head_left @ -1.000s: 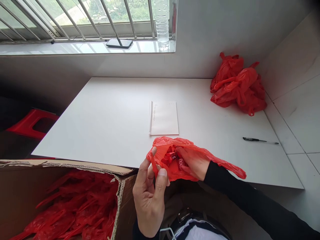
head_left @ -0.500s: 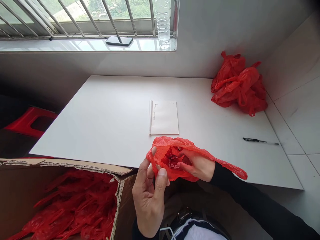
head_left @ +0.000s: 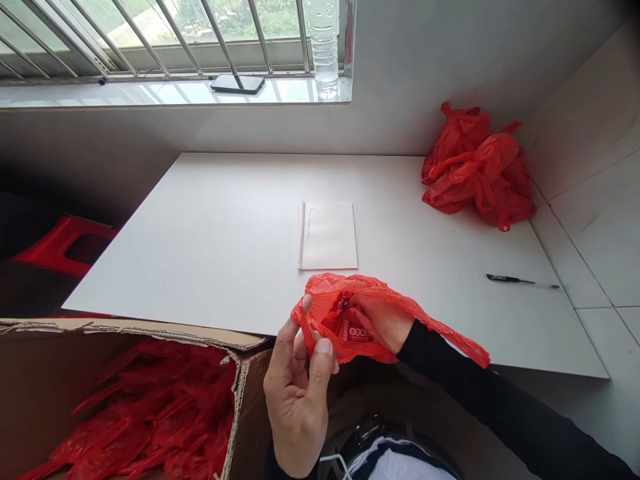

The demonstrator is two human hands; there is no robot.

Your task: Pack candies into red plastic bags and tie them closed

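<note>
My left hand [head_left: 300,393] pinches one handle loop of a thin red plastic bag [head_left: 370,283] and holds its mouth open above the table's near edge. Reaching into that bag is my right hand [head_left: 377,323], in a black sleeve. Its fingers are closed around the upper part of a shiny dark red packet [head_left: 355,331] with white printing. The bag's film and the hand itself partly hide the fingertips. The far end of the bag trails to the right under my right forearm.
A booklet [head_left: 329,237] lies mid-table, with a black pen [head_left: 510,278] to the right. Knotted red bags [head_left: 480,167] are heaped in the back right corner. A cardboard box [head_left: 250,393] of red bags stands at the left. The windowsill holds a phone [head_left: 237,84] and a bottle [head_left: 326,53].
My right hand has moved left and deeper into the bag, and its fingers have closed on the dark red packet, which now tilts up. My left hand stays nearly still.
</note>
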